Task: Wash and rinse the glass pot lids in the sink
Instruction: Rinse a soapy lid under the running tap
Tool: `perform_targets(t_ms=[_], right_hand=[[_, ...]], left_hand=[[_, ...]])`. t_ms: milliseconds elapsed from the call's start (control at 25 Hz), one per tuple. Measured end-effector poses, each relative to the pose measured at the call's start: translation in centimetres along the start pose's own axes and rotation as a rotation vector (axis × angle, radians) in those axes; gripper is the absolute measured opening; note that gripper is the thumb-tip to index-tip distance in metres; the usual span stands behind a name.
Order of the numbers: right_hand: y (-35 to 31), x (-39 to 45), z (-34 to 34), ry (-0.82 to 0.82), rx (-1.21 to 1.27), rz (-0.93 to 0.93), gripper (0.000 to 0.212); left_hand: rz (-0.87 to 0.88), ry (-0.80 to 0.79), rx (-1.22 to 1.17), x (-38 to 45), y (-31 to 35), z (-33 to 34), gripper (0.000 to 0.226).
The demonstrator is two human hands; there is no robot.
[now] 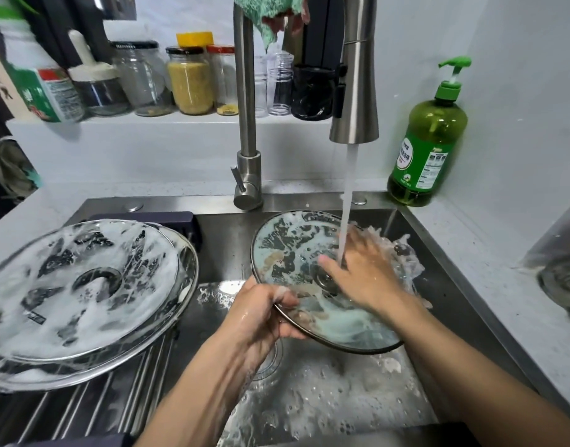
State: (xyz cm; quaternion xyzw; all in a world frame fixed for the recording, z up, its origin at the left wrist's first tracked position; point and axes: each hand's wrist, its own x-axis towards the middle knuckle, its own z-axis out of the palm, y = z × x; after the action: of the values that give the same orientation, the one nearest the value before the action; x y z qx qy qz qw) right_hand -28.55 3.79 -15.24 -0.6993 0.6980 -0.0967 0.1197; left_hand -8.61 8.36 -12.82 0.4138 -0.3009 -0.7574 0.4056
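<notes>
Nearest, foamy water (pixel 325 404) pools on the sink (pixel 445 285) floor around the drain (pixel 267 359), and a ribbed rack (pixel 93 408) spans the sink's left side. On the rack rests a large lid (pixel 83 298), underside up and covered in suds, untouched by either hand. Over the basin, the left hand (pixel 261 314) grips the near-left rim of a small lid (pixel 296 253), thumb curled over the edge and fingers wrapped beneath. This lid is held tilted, far edge raised, its underside streaked with foam. The right hand (pixel 364 269) lies flat on the lid's right half, fingers straight and slightly spread, pressing the glass beside the central knob fitting (pixel 325 279). A stream (pixel 348 201) from the faucet (pixel 354 91) strikes the right hand's fingers and the lid, splashing off the right edge. Farther back, a green soap bottle (pixel 429 140) stands at the sink's far right corner. On the far ledge (pixel 180 124) stand jars (pixel 190 82) in a row, and a green cloth (pixel 267 11) hangs over the faucet pipe.
</notes>
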Motion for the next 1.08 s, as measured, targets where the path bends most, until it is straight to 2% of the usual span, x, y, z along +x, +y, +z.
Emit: perform_targets(t_ms=[120, 160, 280, 320, 360, 440, 520, 600, 640, 680, 720, 760, 800, 840, 880, 960, 1000, 1080], right_hand=[[-1.1, -1.2, 0.8, -0.114, 0.001, -0.312, 0.066], [-0.8, -1.1, 0.4, -0.082, -0.015, -0.290, 0.063], [1.1, -0.5, -1.7, 0.109, -0.110, 0.071, 0.062], [1.9, -0.9, -2.2, 0.119, -0.064, 0.161, 0.061], [2.7, -1.4, -2.8, 0.105, 0.111, 0.256, 0.060], [4.0, -3.0, -4.2, 0.086, 0.773, 0.489, 0.052], [4.8, -4.7, -5.6, -0.062, 1.357, 0.645, 0.034], [4.9, -6.2, -5.6, -0.148, 1.587, 0.673, 0.028], [4.8, -6.6, -5.3, -0.147, 1.639, 0.652, 0.031], [4.7, -6.8, -4.8, -0.124, 1.676, 0.638, 0.034], [4.5, -6.9, -4.5, -0.089, 1.698, 0.627, 0.035], [4.4, -6.9, -4.4, -0.052, 1.709, 0.625, 0.033], [4.2, -6.8, -4.4, -0.024, 1.711, 0.621, 0.028], [4.2, -6.7, -4.3, -0.002, 1.699, 0.615, 0.024], [4.2, -6.6, -4.2, 0.012, 1.685, 0.606, 0.022], [3.8, -6.5, -3.6, 0.027, 1.664, 0.599, 0.022], [3.5, -6.4, -3.3, 0.022, 1.657, 0.593, 0.023], [2.9, -6.2, -2.7, 0.019, 1.648, 0.585, 0.024]], left_hand=[[-0.010, 0.015, 0.008, 0.2, 0.0, -0.1, 0.057], [-0.006, 0.025, 0.006, 0.2, 0.0, -0.1, 0.058], [-0.004, 0.030, -0.004, -0.1, 0.4, -0.1, 0.063], [-0.010, 0.021, 0.002, 0.0, 0.5, -0.2, 0.063], [-0.013, 0.016, 0.004, 0.1, 0.5, -0.4, 0.062], [-0.052, -0.012, 0.031, 0.1, 0.6, -1.1, 0.061], [-0.123, -0.059, 0.082, -0.5, 1.3, -1.4, 0.048], [-0.162, -0.037, 0.111, -1.0, 1.7, -0.8, 0.031], [-0.125, 0.043, 0.143, -1.0, 1.6, -0.6, 0.028], [-0.036, 0.164, 0.233, -0.9, 1.3, -0.4, 0.028], [0.096, 0.303, 0.461, -0.6, 0.8, -0.4, 0.033], [0.222, 0.412, 0.838, -0.5, 0.3, -0.5, 0.045], [0.286, 0.415, 1.264, -0.4, -0.5, -0.5, 0.061], [0.310, 0.343, 1.620, -0.1, -1.3, -0.2, 0.069], [0.326, 0.232, 1.826, 0.4, -1.8, 0.2, 0.069], [0.325, 0.055, 1.935, 2.1, -2.2, 1.5, 0.064], [0.323, 0.062, 1.919, 3.4, -2.0, 2.1, 0.063], [0.349, 0.186, 1.871, 5.6, -1.9, 3.5, 0.068]])
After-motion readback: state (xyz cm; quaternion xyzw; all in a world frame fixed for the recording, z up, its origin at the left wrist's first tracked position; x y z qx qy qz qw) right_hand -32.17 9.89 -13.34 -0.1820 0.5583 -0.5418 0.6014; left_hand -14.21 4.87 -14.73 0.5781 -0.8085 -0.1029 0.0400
